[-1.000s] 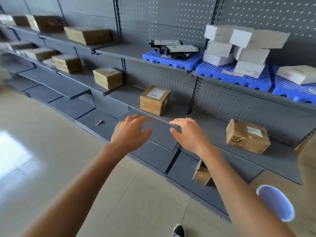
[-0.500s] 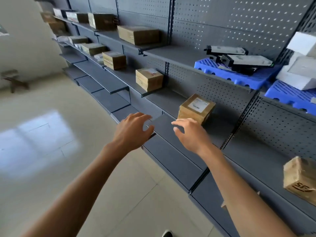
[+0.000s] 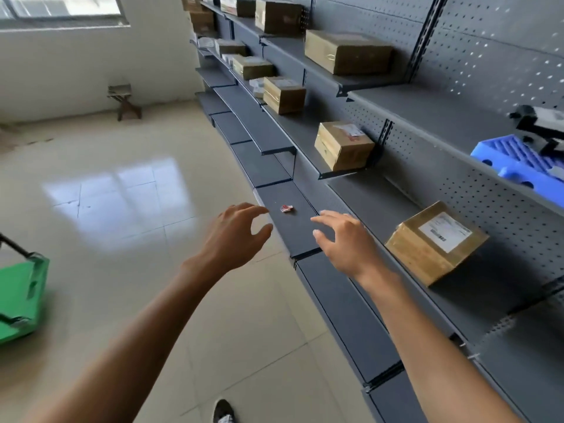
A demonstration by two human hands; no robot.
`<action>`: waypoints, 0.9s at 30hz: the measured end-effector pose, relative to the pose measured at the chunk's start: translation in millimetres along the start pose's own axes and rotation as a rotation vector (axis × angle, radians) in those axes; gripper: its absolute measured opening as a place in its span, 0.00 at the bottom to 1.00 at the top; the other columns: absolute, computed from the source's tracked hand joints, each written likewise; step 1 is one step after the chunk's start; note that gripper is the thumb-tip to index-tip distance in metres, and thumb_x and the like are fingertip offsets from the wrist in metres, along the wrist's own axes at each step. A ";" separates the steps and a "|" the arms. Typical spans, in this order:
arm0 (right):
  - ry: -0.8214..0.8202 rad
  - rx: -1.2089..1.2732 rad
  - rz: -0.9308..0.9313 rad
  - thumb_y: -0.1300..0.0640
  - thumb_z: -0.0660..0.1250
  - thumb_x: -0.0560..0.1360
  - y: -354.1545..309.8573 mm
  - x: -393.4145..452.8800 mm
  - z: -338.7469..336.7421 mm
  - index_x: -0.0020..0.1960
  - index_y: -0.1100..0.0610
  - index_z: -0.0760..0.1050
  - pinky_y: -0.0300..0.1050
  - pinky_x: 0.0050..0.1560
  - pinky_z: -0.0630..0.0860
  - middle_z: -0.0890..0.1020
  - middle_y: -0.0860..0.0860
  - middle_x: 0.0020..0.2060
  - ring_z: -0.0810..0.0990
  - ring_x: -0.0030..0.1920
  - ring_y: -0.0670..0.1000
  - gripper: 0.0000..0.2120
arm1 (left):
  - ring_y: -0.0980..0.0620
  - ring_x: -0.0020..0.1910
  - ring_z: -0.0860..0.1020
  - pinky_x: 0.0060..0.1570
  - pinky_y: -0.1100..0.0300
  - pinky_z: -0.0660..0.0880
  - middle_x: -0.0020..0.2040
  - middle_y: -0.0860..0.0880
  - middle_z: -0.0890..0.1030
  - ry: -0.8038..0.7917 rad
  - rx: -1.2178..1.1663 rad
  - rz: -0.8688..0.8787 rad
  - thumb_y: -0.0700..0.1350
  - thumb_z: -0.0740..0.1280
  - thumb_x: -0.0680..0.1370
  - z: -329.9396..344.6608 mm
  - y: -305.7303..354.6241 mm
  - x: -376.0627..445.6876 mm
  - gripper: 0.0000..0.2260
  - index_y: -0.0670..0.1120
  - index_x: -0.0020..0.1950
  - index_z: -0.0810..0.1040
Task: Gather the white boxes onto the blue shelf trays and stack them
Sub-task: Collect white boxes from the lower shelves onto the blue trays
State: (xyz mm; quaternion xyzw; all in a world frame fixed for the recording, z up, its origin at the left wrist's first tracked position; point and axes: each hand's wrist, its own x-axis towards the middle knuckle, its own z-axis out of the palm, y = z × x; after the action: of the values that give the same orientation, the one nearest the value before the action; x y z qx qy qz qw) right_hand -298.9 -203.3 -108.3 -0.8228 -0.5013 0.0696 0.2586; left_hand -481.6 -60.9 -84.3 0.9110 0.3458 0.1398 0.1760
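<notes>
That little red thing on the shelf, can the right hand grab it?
Probably yes. The small red thing lies in the open on the low grey shelf, just ahead of the empty, open right hand, with nothing between them.

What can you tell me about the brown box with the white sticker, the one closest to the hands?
The brown box looks like cardboard wrapped in shiny clear tape. A white printed label sits on its top face. It is closed, resting flat on a grey metal shelf and turned at an angle to the shelf's edge. It sits just to the right of the right hand, which does not touch it. Nothing else touches it.
</notes>
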 end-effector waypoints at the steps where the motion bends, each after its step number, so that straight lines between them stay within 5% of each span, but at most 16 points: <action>1: -0.002 0.000 -0.013 0.52 0.65 0.81 -5.1 12.6 5.6 0.67 0.51 0.78 0.50 0.68 0.70 0.76 0.46 0.70 0.72 0.70 0.51 0.16 | 0.50 0.68 0.73 0.59 0.54 0.71 0.70 0.54 0.77 0.007 -0.009 -0.019 0.56 0.65 0.81 -0.1 -10.5 7.6 0.18 0.54 0.71 0.76; 15: -0.088 -0.014 -0.105 0.52 0.65 0.80 -127.8 250.4 114.5 0.66 0.52 0.79 0.58 0.66 0.72 0.77 0.48 0.68 0.75 0.67 0.54 0.15 | 0.50 0.68 0.74 0.60 0.51 0.74 0.69 0.55 0.77 0.082 -0.046 -0.150 0.57 0.65 0.81 -57.8 -217.6 169.6 0.18 0.55 0.69 0.77; 27: -0.098 -0.067 -0.123 0.52 0.64 0.81 -175.0 393.8 157.6 0.69 0.53 0.76 0.55 0.68 0.68 0.78 0.49 0.68 0.73 0.69 0.55 0.17 | 0.51 0.67 0.74 0.58 0.53 0.72 0.68 0.56 0.77 0.064 -0.010 -0.198 0.58 0.64 0.81 -83.2 -319.8 275.6 0.18 0.56 0.69 0.77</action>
State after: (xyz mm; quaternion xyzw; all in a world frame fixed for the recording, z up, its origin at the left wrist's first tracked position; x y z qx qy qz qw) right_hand -303.7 255.4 -99.6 -0.7944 -0.5648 0.0770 0.2099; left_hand -499.8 368.4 -106.3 0.8665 0.4388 0.1524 0.1826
